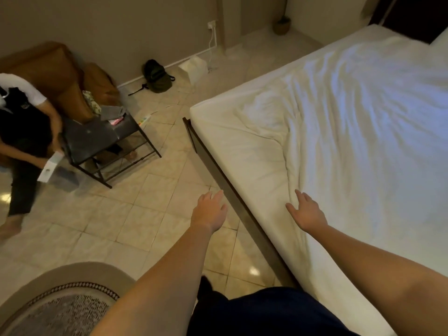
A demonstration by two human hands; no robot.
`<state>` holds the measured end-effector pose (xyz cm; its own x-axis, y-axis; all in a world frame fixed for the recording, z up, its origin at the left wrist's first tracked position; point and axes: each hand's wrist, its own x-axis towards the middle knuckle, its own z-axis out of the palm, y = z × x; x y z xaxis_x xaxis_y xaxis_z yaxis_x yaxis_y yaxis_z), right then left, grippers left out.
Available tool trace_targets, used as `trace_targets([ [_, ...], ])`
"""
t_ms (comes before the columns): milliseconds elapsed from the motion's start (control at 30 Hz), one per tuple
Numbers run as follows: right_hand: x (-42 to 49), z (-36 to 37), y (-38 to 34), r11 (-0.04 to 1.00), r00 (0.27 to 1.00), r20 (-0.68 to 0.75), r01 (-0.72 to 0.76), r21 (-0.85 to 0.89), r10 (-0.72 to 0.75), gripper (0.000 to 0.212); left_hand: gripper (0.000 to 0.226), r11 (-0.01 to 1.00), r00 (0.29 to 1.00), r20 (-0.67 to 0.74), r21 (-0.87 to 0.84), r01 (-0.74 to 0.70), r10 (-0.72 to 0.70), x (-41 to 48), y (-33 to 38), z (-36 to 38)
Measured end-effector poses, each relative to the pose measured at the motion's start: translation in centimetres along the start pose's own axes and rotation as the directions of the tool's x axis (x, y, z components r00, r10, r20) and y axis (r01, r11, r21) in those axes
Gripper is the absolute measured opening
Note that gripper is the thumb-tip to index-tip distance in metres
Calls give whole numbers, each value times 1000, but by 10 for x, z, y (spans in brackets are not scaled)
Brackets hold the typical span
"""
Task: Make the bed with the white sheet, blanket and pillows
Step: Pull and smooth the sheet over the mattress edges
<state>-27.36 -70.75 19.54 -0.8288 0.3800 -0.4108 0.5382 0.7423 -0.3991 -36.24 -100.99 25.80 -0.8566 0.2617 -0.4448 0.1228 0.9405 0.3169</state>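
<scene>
The white sheet point(363, 122) lies rumpled over the bed point(218, 112), filling the right half of the frame. A raised fold runs from the centre of the picture down to our right hand point(307, 213). That hand is the nearer one. It is palm down at the lower end of the fold, fingers point(299, 195) spread and pinching nothing, and we cannot tell whether it rests on the cloth or hangs just above it.

Our left hand point(210, 209) is off the bed, over the tiled floor point(135, 214) just left of the dark bed frame point(215, 163), its fingers straight, loosely together and holding nothing.

The bed's side runs diagonally from bottom centre towards the middle of the frame, so the sheet lies ahead and to the right of both hands. We judge the right hand should take the fold, and the left must cross the frame to help.
</scene>
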Motion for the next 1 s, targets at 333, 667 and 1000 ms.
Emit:
trace_targets([
  [333,76,20,-103,961,964,-100,-228,154,245,73,57,964,966,139,120,-236,219,167,-71,-89],
  [667,158,29,-143,907,918,-89,-361,218,387,73,57,923,921,254,172,-344,296,313,-63,-142],
  [1000,262,-6,-163,865,892,-40,-424,268,449,71,59,883,910,292,281,-375,293,436,-18,-196],
])
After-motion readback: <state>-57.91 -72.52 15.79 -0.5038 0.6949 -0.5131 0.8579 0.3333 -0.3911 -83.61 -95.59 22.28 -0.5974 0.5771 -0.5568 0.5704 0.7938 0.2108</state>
